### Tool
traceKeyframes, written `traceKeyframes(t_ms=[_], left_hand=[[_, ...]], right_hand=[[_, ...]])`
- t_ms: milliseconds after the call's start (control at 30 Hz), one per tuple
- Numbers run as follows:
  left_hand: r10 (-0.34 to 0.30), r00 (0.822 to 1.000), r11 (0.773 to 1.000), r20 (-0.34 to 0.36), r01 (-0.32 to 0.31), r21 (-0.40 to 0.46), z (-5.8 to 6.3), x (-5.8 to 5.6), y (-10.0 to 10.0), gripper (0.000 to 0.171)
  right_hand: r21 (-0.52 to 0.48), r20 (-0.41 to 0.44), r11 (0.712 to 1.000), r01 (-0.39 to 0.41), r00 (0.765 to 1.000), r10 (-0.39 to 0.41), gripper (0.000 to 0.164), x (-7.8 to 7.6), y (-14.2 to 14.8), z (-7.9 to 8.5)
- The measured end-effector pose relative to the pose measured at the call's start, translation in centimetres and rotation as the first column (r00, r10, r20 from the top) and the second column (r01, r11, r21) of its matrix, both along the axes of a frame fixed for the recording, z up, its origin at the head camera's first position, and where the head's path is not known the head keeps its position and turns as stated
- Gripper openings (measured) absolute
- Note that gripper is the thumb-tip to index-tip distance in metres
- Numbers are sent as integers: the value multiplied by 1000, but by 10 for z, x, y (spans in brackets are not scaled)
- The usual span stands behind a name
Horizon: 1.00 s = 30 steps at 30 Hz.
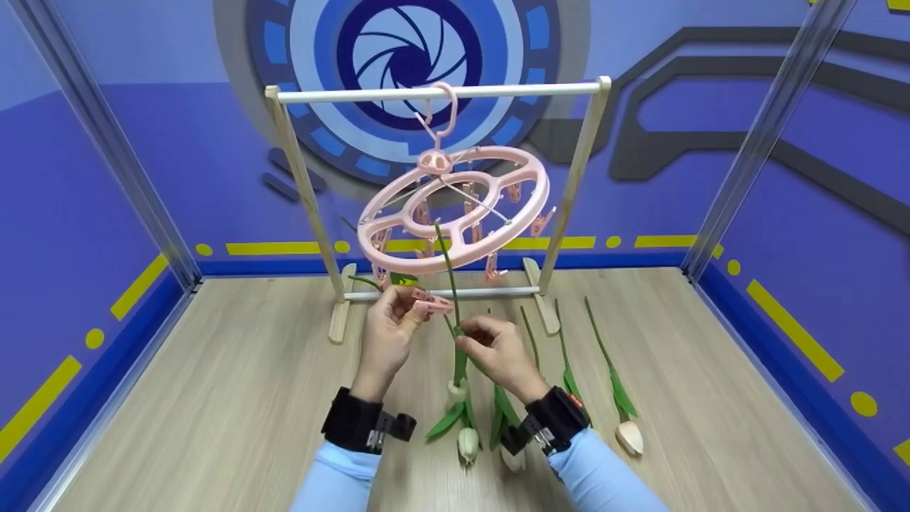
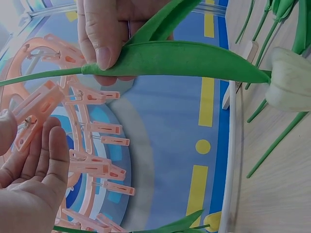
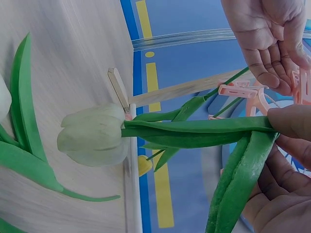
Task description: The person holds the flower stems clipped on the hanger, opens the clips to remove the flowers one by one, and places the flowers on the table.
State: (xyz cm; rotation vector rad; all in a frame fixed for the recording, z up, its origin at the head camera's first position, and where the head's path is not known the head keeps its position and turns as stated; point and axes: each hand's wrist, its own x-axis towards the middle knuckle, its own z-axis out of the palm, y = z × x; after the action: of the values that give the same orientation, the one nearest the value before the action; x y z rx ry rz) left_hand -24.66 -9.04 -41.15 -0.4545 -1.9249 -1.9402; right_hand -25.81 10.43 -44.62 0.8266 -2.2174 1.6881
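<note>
A pink clothespin point(image 1: 434, 303) is pinched between the thumb and fingers of my left hand point(image 1: 384, 338), just below the front rim of a round pink clip hanger point(image 1: 405, 266). My right hand point(image 1: 503, 355) pinches the green stem of a white artificial tulip point(image 3: 92, 135) where its leaves begin. That tulip hangs head down. Its bare stem end rises past the clothespin and overlaps the hanger rim in the head view. Seen from the left wrist, the clothespin point(image 2: 36, 116) is close to the stem point(image 2: 43, 75), apart from it.
The hanger hooks over a white rod point(image 1: 526, 90) on a wooden stand point(image 1: 586, 149). Several clothespins dangle from it, and a yellow tulip point(image 2: 213, 221) hangs there head down. More white tulips point(image 1: 629, 437) lie on the wooden table point(image 1: 234, 398), at front and right.
</note>
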Motion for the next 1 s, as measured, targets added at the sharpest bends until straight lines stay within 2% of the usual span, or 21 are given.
traceKeyframes(t_ms=[433,767,1000], left_hand=[[-8,1000,1000,4,8,23,0,1,-1,24],[47,997,999,55,-46,-15,-3,-2,-4,33],[49,997,998,53,-47,-37,-3,-2,-8,34]], right_hand=[[8,20,1000,-1,1000,1,12,0,1,-1],[4,16,1000,0,1000,0,12,1,2,0],[3,1,1000,15,1000,-15,12,3,3,1]])
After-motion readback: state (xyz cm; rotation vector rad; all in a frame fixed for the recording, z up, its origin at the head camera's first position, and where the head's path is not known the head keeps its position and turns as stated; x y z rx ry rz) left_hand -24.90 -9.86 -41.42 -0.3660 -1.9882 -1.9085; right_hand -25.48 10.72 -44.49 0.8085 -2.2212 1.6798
